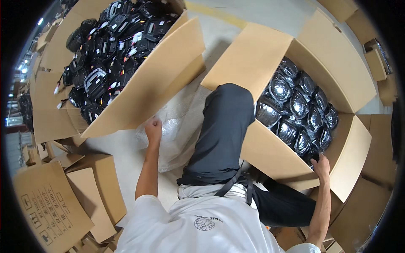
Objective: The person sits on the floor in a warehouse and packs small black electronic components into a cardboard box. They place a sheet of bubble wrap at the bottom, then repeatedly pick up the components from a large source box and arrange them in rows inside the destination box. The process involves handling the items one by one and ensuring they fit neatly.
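head view | left hand (pixel 154 126) clenched on clear bubble wrap (pixel 177 135) on floor beside open left carton (pixel 139 97) of black parts (pixel 114 38) | right hand (pixel 322 165) fingers grasping a glossy black part (pixel 313 157) inside right carton (pixel 278 156) of wrapped shiny parts (pixel 295 109)

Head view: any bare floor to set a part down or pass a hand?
Bare concrete floor lies between the two open boxes, at the top. Lower down, bubble wrap and the person's knee fill the gap. The left box and right box are packed. Left hand grips the wrap; right hand reaches into the right box.
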Motion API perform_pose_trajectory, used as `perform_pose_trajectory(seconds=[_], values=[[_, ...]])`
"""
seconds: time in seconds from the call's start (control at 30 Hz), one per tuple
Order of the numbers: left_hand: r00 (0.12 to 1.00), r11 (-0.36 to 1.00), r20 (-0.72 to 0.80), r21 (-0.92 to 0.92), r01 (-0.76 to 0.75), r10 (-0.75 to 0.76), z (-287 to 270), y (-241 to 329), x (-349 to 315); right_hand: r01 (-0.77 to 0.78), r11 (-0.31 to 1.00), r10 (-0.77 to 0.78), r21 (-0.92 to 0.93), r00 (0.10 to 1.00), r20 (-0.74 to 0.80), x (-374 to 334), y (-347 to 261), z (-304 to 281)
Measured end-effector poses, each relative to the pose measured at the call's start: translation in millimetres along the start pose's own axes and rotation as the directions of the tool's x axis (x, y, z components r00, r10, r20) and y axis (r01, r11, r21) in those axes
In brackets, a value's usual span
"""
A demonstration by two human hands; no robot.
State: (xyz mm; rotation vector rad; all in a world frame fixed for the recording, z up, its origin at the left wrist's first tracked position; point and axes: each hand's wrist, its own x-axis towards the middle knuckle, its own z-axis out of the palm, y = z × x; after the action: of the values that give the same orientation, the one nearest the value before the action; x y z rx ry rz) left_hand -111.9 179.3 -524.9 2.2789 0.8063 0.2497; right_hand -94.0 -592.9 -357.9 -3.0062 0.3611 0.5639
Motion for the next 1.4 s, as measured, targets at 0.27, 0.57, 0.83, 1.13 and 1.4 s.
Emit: perform_pose_trajectory(seconds=[0.27, 0.57, 0.83, 1.13, 1.4], values=[[0.821, 0.705, -0.389, 0.432, 0.563, -0.417, 11.6, -71.4, -81.0, -0.052, 0.993, 0.046, 0.102, 0.997, 0.058, -8.8, -3.8, 4.6], [0.836, 0.796, 0.088, 0.373, 0.477, -0.542, -97.3, -194.2, 34.9, 0.081, 0.986, -0.089, 0.143, 0.995, 0.047, 22.9, 0.2, 24.5], [0.985, 0.738, 0.163, -0.657, 0.156, -0.063, -139.0, 93.4, -0.3, 0.083, 0.939, -0.059, 0.333, 0.995, -0.082, -26.3, -79.1, -28.5], [0.728, 0.697, -0.026, -0.269, -0.665, 0.685, -177.1, 329.8, -99.9, -0.195, -0.042, -0.909, 0.98, 0.414, 0.044, -99.0, -317.0, -117.6], [-0.223, -0.12, 0.093, -0.612, -0.781, 0.97, -54.5, 386.1, -218.8, -0.223, -0.101, -0.718, 0.97, 0.691, 0.084, -48.7, -330.3, -180.9]])
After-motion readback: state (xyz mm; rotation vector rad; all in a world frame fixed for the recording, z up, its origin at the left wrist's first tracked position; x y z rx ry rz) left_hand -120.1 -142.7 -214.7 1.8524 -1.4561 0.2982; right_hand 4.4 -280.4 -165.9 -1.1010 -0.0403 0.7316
